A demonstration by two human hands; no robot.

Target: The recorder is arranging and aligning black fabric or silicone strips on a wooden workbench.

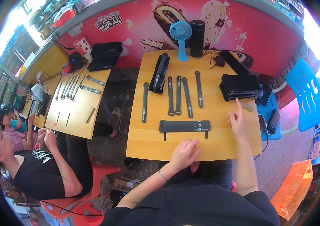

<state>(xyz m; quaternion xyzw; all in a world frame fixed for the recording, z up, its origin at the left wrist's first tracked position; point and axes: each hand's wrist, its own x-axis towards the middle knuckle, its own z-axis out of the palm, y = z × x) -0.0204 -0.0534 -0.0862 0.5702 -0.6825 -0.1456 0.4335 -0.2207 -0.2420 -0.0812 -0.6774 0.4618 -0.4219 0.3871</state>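
On the wooden table (145,145), a neat flat row of overlapping dark straps (184,126) lies crosswise in front of me. Two short black strips (164,136) show at its near edge. My left hand (183,154) hovers at the table's front edge, just below this row, fingers loosely bent and nothing visible in them. My right hand (237,122) is raised over the table's right side, index finger stretched toward a stack of black pouches (239,86), the other fingers curled; it appears to hold nothing. Several single dark straps with ring ends (188,98) lie farther back.
A bundle of black straps (159,73), a blue fan (181,37) and a black cylinder (197,38) stand toward the back. A blue chair (305,94) and orange crate (292,188) are at right. Left, a person (41,169) sits at another table (79,126) with straps.
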